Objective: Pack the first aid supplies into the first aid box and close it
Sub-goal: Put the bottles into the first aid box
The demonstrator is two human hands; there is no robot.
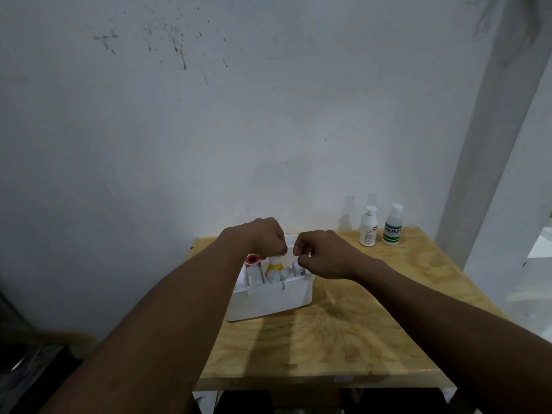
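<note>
Packing step: left hand (263, 238) and right hand (324, 253), fingers curled on something indiscernible, meet over the open first aid box (268, 300) at desk (358, 330) centre; white bottle (368, 227) and green-labelled bottle (392, 225), right of centre, likely need fetching next.

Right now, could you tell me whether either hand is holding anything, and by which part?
The left hand and right hand curl their fingers above the first aid box; whether they pinch anything cannot be told.
</note>
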